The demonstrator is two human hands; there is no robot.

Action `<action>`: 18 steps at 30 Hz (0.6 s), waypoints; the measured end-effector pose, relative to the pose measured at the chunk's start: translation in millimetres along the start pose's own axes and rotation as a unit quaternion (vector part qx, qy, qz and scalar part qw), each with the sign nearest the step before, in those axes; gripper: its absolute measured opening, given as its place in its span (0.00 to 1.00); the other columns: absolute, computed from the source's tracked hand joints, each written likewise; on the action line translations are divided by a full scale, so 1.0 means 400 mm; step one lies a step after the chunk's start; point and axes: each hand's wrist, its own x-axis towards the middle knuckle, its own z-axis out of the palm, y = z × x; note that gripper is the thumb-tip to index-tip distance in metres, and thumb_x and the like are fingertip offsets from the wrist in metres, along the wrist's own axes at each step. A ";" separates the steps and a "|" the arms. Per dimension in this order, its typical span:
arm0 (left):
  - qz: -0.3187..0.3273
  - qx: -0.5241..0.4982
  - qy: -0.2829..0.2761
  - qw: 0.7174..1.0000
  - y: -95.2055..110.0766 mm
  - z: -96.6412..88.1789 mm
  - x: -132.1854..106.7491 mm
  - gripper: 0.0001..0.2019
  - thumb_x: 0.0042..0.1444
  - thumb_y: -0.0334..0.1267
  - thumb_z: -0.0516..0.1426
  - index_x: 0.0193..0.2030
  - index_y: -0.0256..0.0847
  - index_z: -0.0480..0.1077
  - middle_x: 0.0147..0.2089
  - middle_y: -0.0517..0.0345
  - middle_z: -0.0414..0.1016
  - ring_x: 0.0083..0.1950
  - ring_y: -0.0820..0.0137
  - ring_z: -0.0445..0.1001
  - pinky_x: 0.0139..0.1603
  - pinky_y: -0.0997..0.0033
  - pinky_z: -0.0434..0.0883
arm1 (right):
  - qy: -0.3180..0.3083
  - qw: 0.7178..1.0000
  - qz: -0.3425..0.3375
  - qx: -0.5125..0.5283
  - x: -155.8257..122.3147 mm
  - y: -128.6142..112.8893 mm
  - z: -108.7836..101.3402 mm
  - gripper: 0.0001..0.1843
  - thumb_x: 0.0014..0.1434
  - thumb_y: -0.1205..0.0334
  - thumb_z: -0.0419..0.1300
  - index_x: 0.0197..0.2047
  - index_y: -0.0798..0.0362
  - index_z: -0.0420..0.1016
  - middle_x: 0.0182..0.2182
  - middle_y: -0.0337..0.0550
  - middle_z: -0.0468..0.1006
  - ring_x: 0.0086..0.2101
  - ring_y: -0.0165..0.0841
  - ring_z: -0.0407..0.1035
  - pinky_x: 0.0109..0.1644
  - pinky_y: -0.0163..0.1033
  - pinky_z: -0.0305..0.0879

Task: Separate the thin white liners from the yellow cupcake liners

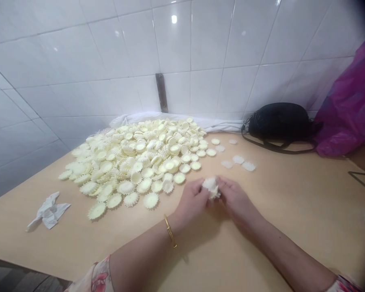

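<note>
Both hands meet over the table, in front of a large heap of pale yellow discs with toothed rims (pixel 150 200). My left hand (pixel 192 199), with a gold bangle (pixel 170 231) on its wrist, is closed on the left side of a small white frilled piece (pixel 211 186). From the other side my right hand (pixel 233 197) pinches the same piece. It looks thin and crumpled; whether it is one layer or more I cannot tell. Several thin white scalloped discs (pixel 248 166) lie flat beyond my right hand.
A crumpled white tissue (pixel 49 211) lies at the left. Against the tiled wall (pixel 207 48) rest a black bag (pixel 281 121) with a strap and a purple plastic bag (pixel 349 105). White cloth (pixel 222 123) runs behind the heap. The wooden table's (pixel 298 190) left front edge shows.
</note>
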 end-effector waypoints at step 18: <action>-0.131 -0.287 -0.051 0.948 0.002 -0.009 0.018 0.08 0.43 0.36 0.60 0.26 0.35 0.65 0.19 0.62 0.64 0.20 0.77 0.64 0.22 0.76 0.58 | -0.058 0.991 0.021 0.117 0.019 0.021 -0.037 0.13 0.56 0.54 0.57 0.26 0.54 0.69 0.21 0.40 0.74 0.21 0.30 0.67 0.28 0.37 0.65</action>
